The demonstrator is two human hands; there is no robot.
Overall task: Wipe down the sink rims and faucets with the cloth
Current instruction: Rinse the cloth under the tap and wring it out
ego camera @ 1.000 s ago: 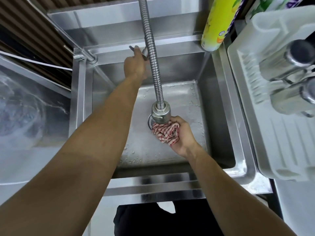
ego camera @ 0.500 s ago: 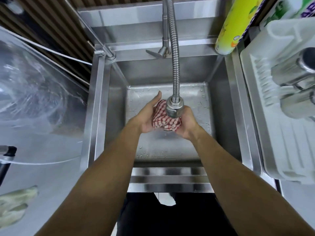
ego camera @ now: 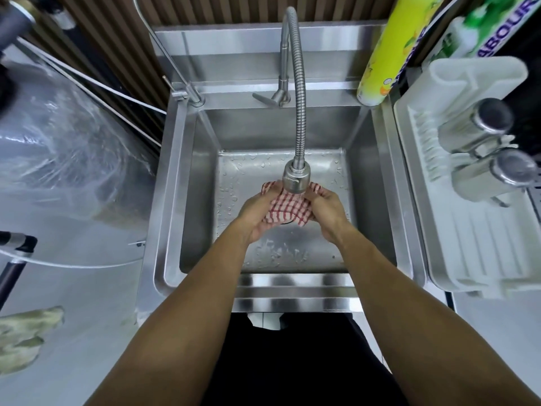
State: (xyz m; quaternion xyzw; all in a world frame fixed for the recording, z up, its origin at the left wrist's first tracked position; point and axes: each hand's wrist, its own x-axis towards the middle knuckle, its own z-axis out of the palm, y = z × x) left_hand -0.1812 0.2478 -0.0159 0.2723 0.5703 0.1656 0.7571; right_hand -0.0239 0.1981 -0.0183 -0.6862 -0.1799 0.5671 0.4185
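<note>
A red-and-white checked cloth is spread between both my hands over the steel sink, just below the faucet's spray head. My left hand grips the cloth's left side, fingers curled under it. On the other side my right hand holds the cloth's right edge. The flexible faucet hose arches from the back rim, with its lever handle beside the base. The spray head covers part of the cloth.
A white dish rack with two steel cups stands to the right. A yellow bottle leans at the back right corner. Clear plastic sheeting covers the left side. A pale rag lies at lower left.
My left hand left the faucet handle and came down to the cloth. Both hands now hold the cloth spread wider under the spray head. The camera view has pulled back.
</note>
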